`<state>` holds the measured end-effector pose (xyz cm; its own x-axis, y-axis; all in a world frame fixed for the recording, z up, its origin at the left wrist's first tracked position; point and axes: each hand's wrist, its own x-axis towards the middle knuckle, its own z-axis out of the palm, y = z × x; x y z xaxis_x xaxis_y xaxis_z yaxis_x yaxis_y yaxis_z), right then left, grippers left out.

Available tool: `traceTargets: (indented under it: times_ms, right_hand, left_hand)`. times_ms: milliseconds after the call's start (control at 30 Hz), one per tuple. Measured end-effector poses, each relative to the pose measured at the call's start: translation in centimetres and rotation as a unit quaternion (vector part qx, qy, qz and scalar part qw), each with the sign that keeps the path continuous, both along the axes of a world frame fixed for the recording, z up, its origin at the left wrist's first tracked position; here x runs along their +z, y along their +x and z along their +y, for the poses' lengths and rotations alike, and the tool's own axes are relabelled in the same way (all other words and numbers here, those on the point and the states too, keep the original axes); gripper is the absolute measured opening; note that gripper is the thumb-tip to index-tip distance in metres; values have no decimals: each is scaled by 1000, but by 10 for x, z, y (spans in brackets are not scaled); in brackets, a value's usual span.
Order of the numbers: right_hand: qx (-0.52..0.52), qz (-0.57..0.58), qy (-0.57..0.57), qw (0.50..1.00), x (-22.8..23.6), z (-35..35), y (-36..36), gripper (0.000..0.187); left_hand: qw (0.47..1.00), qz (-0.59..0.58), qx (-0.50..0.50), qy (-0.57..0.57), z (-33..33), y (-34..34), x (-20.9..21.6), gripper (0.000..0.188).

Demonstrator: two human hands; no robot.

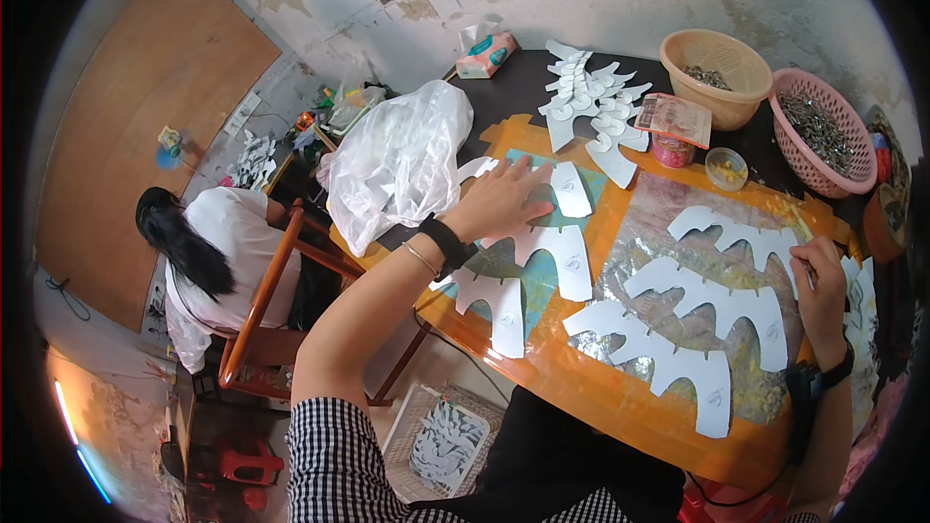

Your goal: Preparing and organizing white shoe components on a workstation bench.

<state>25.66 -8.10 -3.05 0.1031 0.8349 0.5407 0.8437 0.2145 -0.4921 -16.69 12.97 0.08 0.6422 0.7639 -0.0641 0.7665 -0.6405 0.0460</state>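
Observation:
My left hand lies with fingers spread on the uppermost white scalloped cutout on a teal mat. Two more such cutouts lie below it, overlapping the mat's edge. My right hand is closed in a pinch around a thin stick-like tool, its tip hard to make out. It is at the right end of the farthest of three white cutouts spread on a grey, yellow-smeared sheet. The middle cutout and the nearest cutout lie below that one.
At the back stand a beige basket and a pink basket with metal pieces, a small tub and stacked cutouts. A plastic bag and tissue pack are farther left. A person sits beyond a chair.

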Motion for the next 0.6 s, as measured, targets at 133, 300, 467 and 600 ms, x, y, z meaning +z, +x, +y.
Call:
traceTargets:
  times_ms: [133, 300, 467, 600]
  right_hand:
    - [1, 4, -5, 1000, 2, -1, 0, 7]
    - [3, 15, 9, 1000, 2, -2, -2, 7]
    - [-1, 1, 10, 1000, 2, -2, -4, 7]
    - [1, 7, 8, 1000, 2, -1, -1, 8]
  left_hand:
    - [998, -64, -4, -15, 9, 11, 2, 57]
    - [986, -127, -88, 70, 13, 25, 6, 28]
    - [983, -158, -78, 54, -10, 48, -2, 24]
    - [986, -31, -112, 124, -31, 60, -2, 32]
